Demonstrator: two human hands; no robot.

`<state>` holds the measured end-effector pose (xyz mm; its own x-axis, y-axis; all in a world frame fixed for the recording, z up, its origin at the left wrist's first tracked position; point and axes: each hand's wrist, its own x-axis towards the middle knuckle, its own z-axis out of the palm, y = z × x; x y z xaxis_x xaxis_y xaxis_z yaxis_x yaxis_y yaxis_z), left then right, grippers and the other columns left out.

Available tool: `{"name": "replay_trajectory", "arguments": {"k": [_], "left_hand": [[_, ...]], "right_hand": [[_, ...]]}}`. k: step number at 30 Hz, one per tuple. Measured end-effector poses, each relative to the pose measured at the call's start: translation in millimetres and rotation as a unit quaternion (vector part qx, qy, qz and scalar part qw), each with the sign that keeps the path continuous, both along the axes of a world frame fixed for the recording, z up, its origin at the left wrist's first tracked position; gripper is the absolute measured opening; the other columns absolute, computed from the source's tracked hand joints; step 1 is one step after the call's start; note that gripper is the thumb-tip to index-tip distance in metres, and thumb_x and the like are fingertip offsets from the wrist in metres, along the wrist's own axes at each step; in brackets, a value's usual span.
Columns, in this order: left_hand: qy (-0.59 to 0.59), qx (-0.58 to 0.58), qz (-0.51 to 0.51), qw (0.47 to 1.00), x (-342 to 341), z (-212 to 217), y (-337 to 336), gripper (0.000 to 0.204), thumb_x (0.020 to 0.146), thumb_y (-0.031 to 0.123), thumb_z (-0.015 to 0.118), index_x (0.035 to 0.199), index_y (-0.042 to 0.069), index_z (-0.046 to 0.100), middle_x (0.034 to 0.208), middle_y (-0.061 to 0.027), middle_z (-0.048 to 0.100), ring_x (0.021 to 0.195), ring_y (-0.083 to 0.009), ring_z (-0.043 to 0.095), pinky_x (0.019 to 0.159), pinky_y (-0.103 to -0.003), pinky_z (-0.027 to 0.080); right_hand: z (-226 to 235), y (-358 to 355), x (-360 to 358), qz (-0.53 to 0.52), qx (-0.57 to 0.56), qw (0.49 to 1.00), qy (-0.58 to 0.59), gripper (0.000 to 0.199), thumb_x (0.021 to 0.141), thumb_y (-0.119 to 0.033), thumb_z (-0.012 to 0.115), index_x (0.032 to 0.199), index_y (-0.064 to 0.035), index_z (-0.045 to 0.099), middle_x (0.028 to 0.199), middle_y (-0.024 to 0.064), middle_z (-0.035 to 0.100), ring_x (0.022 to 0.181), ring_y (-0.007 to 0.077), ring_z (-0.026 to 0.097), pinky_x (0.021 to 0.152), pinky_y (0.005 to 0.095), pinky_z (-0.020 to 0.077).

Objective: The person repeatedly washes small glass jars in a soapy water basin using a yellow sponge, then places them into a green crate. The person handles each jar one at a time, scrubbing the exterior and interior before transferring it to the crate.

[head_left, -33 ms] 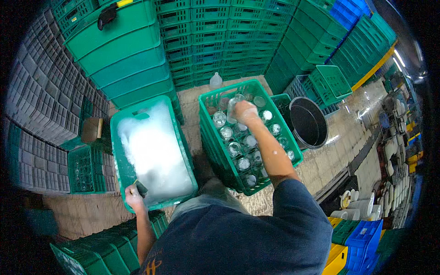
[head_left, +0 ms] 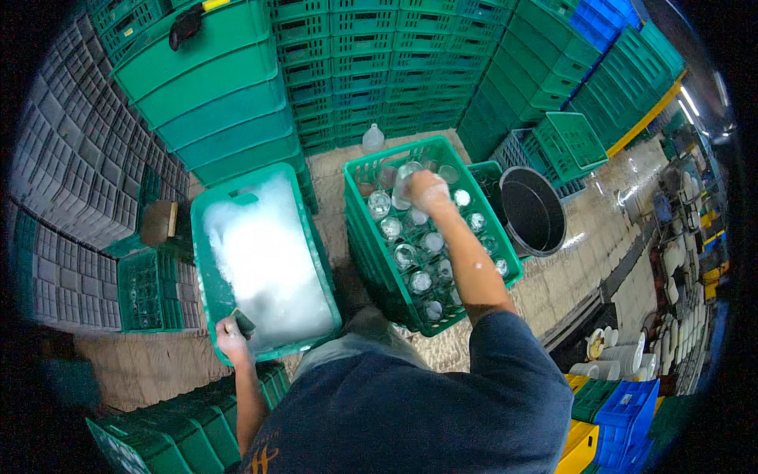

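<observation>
The person's dark blue shirt (head_left: 410, 419) fills the lower middle of the view and hides their lap and whatever stands right below them. At lower left, green crates (head_left: 174, 438) are cut off by the dark rim of the picture.

The left hand (head_left: 230, 338) sits at the near edge of the green tub (head_left: 207, 261), closed around a small dark object (head_left: 243, 322); it may be a sponge or pad, but it is too small to say. The tub is full of white foam (head_left: 264, 261), and the foam hides anything lying under it.

To the right, touching or just beside the tub, stands the green bottle crate (head_left: 379, 272), tilted toward the person. Clear glass bottles (head_left: 418, 280) stand in its cells, mouths up. The right hand (head_left: 426, 189) reaches across to the far part of this crate and grips a clear glass bottle (head_left: 404, 183) at its top; the fingers are wrapped round it, though glare and suds blur the exact hold. The forearm covers several cells.

Beyond the crate, a pale plastic jug (head_left: 373, 139) stands on the tiled floor (head_left: 600, 229). A black round bucket (head_left: 533, 209) sits just right of the crate. A brush-like brown thing (head_left: 159, 223) lies left of the tub, hard to make out. Farther off rise walls of stacked green crates (head_left: 371, 63) and grey trays (head_left: 71, 174), bent by the lens, and white dishes (head_left: 624, 359) at far right
</observation>
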<state>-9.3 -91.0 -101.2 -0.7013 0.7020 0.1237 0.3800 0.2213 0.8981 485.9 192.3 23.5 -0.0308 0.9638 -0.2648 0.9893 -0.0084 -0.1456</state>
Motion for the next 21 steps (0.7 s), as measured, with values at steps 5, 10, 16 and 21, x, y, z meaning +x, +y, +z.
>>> {"name": "replay_trajectory", "arguments": {"k": [5, 10, 16, 21], "left_hand": [[-0.144, -0.061, -0.018, 0.987, -4.0, -7.8, 3.8, 0.024, 0.099, 0.028, 0.057, 0.095, 0.006, 0.062, 0.076, -0.0032, 0.06, 0.055, -0.0133, 0.055, 0.045, -0.029, 0.043], [-0.223, -0.112, -0.093, 0.964, -6.8, -8.4, 14.9, 0.024, 0.096, 0.026, 0.058, 0.099, 0.003, 0.061, 0.077, -0.005, 0.061, 0.054, -0.016, 0.057, 0.04, -0.028, 0.042], [-0.409, -0.2, -0.09, 0.886, -3.9, 6.5, 36.1, 0.028, 0.095, 0.027, 0.06, 0.104, 0.001, 0.06, 0.081, -0.0101, 0.065, 0.049, -0.022, 0.061, 0.033, -0.03, 0.043], [-0.296, -0.256, -0.201, 0.898, -28.7, -11.3, 69.0, 0.034, 0.094, 0.03, 0.063, 0.101, -0.003, 0.063, 0.081, -0.0128, 0.067, 0.048, -0.025, 0.063, 0.033, -0.03, 0.046]], "right_hand": [[-32.3, 0.9, 43.1, -0.176, 0.006, 0.817, 0.549, 0.032, 0.092, -0.023, 0.067, 0.118, -0.0044, 0.067, 0.112, 0.0198, 0.071, 0.087, 0.0345, 0.073, 0.082, 0.0508, 0.0603], [-74.4, -5.0, 16.6, -0.297, -0.061, 0.335, 0.892, 0.031, 0.096, -0.029, 0.067, 0.111, -0.0041, 0.06, 0.113, 0.0224, 0.066, 0.1, 0.0444, 0.066, 0.086, 0.0588, 0.059], [-40.9, -20.6, -42.4, -0.293, 0.091, 0.156, 0.939, 0.04, 0.093, -0.036, 0.068, 0.117, -0.0047, 0.06, 0.115, 0.0144, 0.068, 0.104, 0.0319, 0.065, 0.095, 0.0482, 0.0551], [-21.6, -49.9, -104.6, -0.285, 0.062, 0.156, 0.944, 0.039, 0.086, -0.032, 0.074, 0.108, -0.0041, 0.058, 0.097, 0.0146, 0.066, 0.082, 0.0291, 0.065, 0.081, 0.0429, 0.059]]}}
